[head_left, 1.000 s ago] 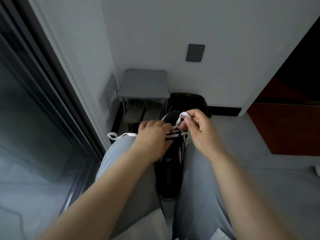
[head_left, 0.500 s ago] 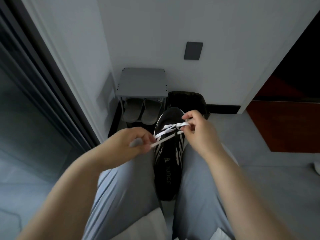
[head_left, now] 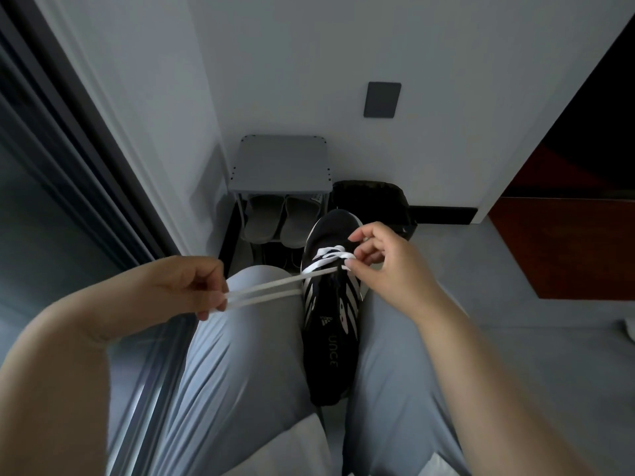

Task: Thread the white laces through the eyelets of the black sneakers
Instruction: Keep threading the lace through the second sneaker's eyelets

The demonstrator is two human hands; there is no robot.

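A black sneaker (head_left: 331, 324) with white stripes stands wedged between my knees, toe pointing away from me. A white lace (head_left: 268, 292) crosses its front eyelets and runs out to the left as two taut strands over my left thigh. My left hand (head_left: 187, 286) pinches those two strands out to the left of the shoe. My right hand (head_left: 381, 266) sits at the shoe's right side, its fingertips pinching the lace at the front eyelets. The second sneaker is not in view.
A small grey shoe rack (head_left: 281, 164) with a pair of grey slippers (head_left: 280, 218) stands against the wall ahead. A dark bag (head_left: 372, 197) lies right of it. A dark sliding door frame (head_left: 68, 139) runs along my left. A red-brown panel (head_left: 570, 242) stands at right.
My left hand has pulled the lace farther out to the left, away from the shoe, drawing two long strands taut. My right hand has stayed at the eyelets.
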